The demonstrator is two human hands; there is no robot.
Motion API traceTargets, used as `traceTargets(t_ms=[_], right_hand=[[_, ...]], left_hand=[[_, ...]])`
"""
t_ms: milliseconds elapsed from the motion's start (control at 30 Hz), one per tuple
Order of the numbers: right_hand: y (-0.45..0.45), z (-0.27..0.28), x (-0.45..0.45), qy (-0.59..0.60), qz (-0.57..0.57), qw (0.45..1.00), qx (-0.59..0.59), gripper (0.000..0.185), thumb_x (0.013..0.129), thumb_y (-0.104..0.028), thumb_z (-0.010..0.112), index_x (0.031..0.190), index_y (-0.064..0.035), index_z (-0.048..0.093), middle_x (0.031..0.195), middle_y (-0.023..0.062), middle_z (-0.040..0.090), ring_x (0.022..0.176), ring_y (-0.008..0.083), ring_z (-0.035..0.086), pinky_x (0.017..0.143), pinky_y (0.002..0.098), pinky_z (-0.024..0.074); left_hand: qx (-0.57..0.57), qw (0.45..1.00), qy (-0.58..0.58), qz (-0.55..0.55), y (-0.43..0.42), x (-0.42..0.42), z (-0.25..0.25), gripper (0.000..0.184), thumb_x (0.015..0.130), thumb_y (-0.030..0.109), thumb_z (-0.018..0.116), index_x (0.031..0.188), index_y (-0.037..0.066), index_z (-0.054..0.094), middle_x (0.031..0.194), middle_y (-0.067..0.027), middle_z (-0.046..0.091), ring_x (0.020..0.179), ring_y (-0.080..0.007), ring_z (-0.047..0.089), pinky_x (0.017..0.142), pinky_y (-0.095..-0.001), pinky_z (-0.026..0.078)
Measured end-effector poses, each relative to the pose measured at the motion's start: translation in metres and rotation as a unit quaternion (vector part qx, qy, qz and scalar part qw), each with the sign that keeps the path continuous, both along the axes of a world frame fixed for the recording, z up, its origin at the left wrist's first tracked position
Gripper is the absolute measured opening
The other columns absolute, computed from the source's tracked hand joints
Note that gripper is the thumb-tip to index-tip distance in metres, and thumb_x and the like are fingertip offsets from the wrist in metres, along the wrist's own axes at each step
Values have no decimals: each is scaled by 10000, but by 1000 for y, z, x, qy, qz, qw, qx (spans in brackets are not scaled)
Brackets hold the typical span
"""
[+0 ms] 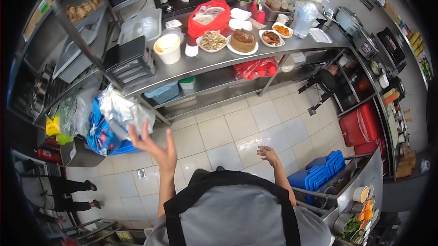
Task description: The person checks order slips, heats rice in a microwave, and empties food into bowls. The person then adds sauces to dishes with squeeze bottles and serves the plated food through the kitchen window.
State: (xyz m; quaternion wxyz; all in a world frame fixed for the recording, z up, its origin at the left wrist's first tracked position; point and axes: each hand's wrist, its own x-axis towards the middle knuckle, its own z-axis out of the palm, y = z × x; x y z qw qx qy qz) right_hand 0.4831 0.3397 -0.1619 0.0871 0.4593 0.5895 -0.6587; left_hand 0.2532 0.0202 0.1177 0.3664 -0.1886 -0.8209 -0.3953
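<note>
My left hand (157,148) is raised over the tiled floor with its fingers spread, holding nothing. Nearest to it hangs a white plastic bag (119,109), beside a blue patterned bag (98,132). My right hand (268,154) is held out at lower right of centre, fingers stretched and slightly curled, nothing in it. Ahead of both hands is a steel counter (178,76). On it stand a plate of chopped food (212,41), a round steamer basket of dark meat (242,41), a dish of meat pieces (272,38) and a red plastic bag (210,18) with containers inside.
Stacked white tubs (168,49) and a black drawer unit (130,59) stand at the counter's left. Blue lidded bins (317,173) and a rack are close on my right. A black stool (324,82) is by the right shelves. Another person (50,193) stands at lower left.
</note>
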Motion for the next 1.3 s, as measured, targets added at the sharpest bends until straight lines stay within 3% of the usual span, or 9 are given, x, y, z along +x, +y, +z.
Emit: traceTargets(t_ms=[167, 333, 433, 600, 700, 833, 933, 1033, 1300], right_hand=[[48, 40, -72, 110, 8, 994, 8, 352, 916, -278, 452, 1221, -108, 495, 1072, 62, 610, 981, 158, 577, 816, 343, 425], [117, 73, -212, 244, -39, 966, 77, 386, 916, -243, 446, 1276, -104, 433, 1169, 66, 550, 982, 175, 577, 827, 345, 431], [173, 89, -302, 337, -87, 925, 152, 406, 920, -202, 444, 1294, -55, 391, 1209, 93, 510, 950, 173, 577, 798, 293, 450], [265, 67, -409, 274, -166, 923, 211, 415, 895, -117, 461, 1286, -46, 341, 990, 132, 578, 756, 159, 602, 569, 263, 491], [282, 68, -414, 278, -201, 923, 176, 386, 901, -132, 455, 1250, -54, 308, 941, 125, 575, 738, 172, 607, 550, 273, 494], [323, 76, -390, 268, -355, 887, 121, 307, 899, -117, 426, 1183, -39, 335, 868, 127, 555, 736, 178, 604, 652, 288, 477], [396, 51, -378, 224, -327, 849, 349, 297, 907, -139, 416, 1169, -6, 374, 871, 127, 556, 734, 184, 604, 676, 296, 481], [463, 57, -372, 206, -252, 843, 428, 326, 913, -163, 421, 1180, 25, 409, 887, 145, 571, 759, 192, 608, 698, 301, 480], [578, 92, -401, 204, -235, 932, 184, 429, 939, -280, 388, 1256, 8, 371, 931, 141, 602, 798, 188, 630, 663, 292, 485]], left_hand=[[18, 983, -77, -163, 80, -48, -12, 547, 758, 60, 622, 1259, 42, 406, 1380, -200, 102, 1281, -363, 179, 1020, -459, 230], [24, 937, -233, -258, 142, -104, -57, 560, 760, 46, 615, 1278, 86, 406, 1356, -154, 180, 1249, -319, 275, 986, -435, 295], [73, 849, -398, -341, 178, -141, -88, 575, 761, 54, 624, 1288, 106, 401, 1356, -115, 194, 1238, -287, 300, 951, -415, 343], [125, 738, -512, -421, 256, -216, -137, 511, 846, 54, 535, 1325, 64, 357, 1315, -117, 393, 1169, -220, 439, 934, -332, 381], [170, 634, -623, -426, 307, -246, -143, 476, 873, 91, 508, 1317, 26, 349, 1300, -129, 421, 1164, -218, 455, 933, -334, 385], [203, 577, -666, -426, 365, -276, -180, 581, 914, 156, 454, 1385, 41, 134, 1226, -179, 476, 1113, -239, 504, 915, -341, 400], [184, 584, -676, -411, 398, -290, -207, 625, 930, 165, 419, 1387, 69, 4, 1183, -224, 491, 1042, -269, 555, 880, -354, 431], [213, 582, -673, -403, 421, -289, -200, 635, 929, 182, 428, 1369, 62, -13, 1099, -216, 543, 972, -268, 594, 825, -336, 464], [299, 703, -607, -220, 463, -277, -228, 444, 904, 100, 470, 1235, 32, 182, 918, -217, 541, 740, -270, 630, 649, -335, 556]])
